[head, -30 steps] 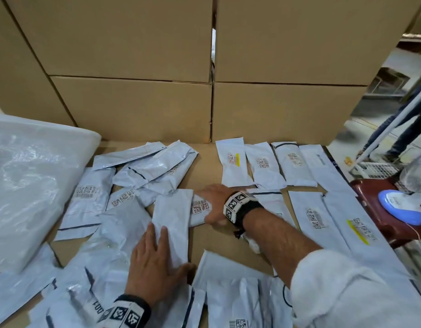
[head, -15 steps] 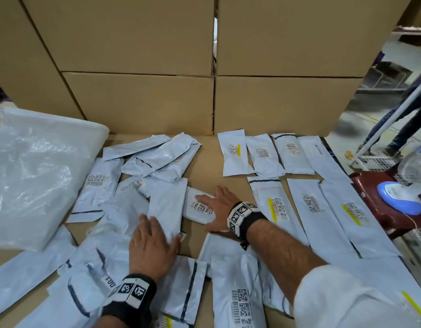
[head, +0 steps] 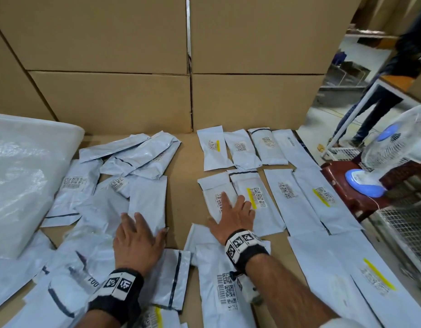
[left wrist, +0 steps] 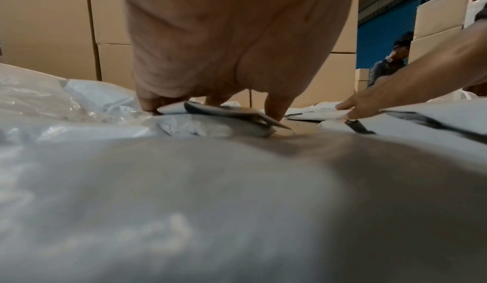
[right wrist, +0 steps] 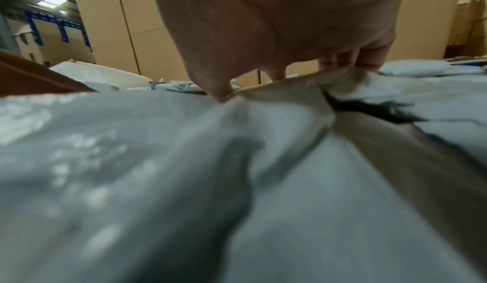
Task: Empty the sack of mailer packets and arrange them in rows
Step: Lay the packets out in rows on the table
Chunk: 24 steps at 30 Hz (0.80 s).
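Grey-white mailer packets cover the cardboard-topped table (head: 181, 171). Two tidy rows lie at the right: the back row (head: 242, 147) and the second row (head: 287, 192). My right hand (head: 230, 211) lies flat, fingers straight, on a small packet (head: 214, 188) at the left end of the second row. My left hand (head: 138, 233) rests flat on a plain packet (head: 148, 200) at the edge of the loose pile (head: 110, 166); the left wrist view shows its fingertips (left wrist: 274, 110) pressing that packet (left wrist: 231, 112). The crumpled plastic sack (head: 27, 176) lies at the far left.
Stacked cardboard boxes (head: 133, 91) wall off the back of the table. More packets (head: 219, 280) lie near the front edge. Off the right edge are a red stool (head: 342, 183) carrying a white fan (head: 394, 143), wire mesh (head: 405, 228) and a standing person (head: 379, 105).
My right hand slid the small packet from the table's middle to the right, turning it upright at the left end of the second row. My left hand stayed on the plain packet.
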Motion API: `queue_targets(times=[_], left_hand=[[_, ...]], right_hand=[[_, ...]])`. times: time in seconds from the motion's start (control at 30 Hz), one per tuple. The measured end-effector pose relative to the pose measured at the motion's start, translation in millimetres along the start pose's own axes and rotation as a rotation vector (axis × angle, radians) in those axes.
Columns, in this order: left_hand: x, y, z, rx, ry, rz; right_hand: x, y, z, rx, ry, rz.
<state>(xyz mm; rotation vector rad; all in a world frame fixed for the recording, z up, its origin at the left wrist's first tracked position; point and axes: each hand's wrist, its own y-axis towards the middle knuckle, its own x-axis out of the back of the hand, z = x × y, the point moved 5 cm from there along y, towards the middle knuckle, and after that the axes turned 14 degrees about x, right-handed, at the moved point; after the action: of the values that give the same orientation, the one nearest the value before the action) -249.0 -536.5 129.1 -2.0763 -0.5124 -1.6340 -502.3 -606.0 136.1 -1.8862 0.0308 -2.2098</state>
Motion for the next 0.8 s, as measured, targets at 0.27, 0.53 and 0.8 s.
queue_targets(times=[0.27,0.53,0.8], left_hand=[[11.0,-30.2,-30.7,-0.188,-0.018,0.029],[1.3,-83.0,-86.0,-0.567,0.038,0.183],[-14.1,-101.2,-94.5,-0.508,0.062,0.229]], right_hand=[[2.8,-0.9,-5.7,-0.009,0.038,0.031],[30.2,-101.4,-25.7,0.127,0.143,-0.15],[-25.3,-210.9,14.4,0.249,0.201,0.099]])
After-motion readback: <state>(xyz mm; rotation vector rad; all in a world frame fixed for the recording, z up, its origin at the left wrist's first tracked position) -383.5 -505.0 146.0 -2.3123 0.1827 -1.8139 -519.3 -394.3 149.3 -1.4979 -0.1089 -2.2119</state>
